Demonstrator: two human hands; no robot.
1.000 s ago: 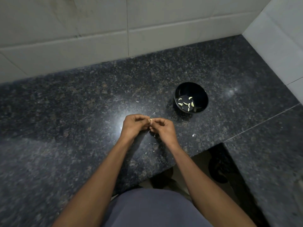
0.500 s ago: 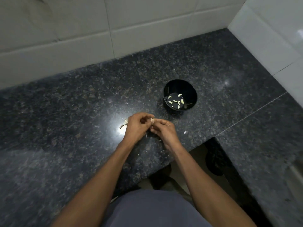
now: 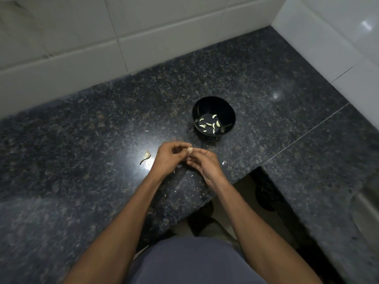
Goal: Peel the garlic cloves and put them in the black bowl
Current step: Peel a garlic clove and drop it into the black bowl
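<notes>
A garlic clove (image 3: pixel 190 150) sits pinched between the fingertips of both hands, held above the dark speckled countertop (image 3: pixel 82 140) just in front of the black bowl (image 3: pixel 213 116). Only a small pale tip of it shows; the rest is covered by fingers, so whether its skin is partly off cannot be told. The left hand (image 3: pixel 169 157) has its fingers curled in toward the clove, thumb and forefinger meeting at it. The right hand (image 3: pixel 205 163) likewise curls its fingers round the clove from the other side, with the knuckles toward the camera hiding the grip itself.

Inside the black bowl lie several peeled cloves (image 3: pixel 211 124), pale and crescent-shaped, scattered on its bottom; their exact count is hard to make out against the glossy reflections. A strip of garlic skin with a thin stalk (image 3: pixel 146 156) lies on the countertop just left of the left hand, beside a bright glare patch. Tiny white flakes of peel (image 3: pixel 223 162) dot the stone near the hands. White wall tiles (image 3: pixel 143 37) rise behind and to the right. The person's forearms run out of the bottom edge, and a grey garment (image 3: pixel 190 261) is cut off there.
</notes>
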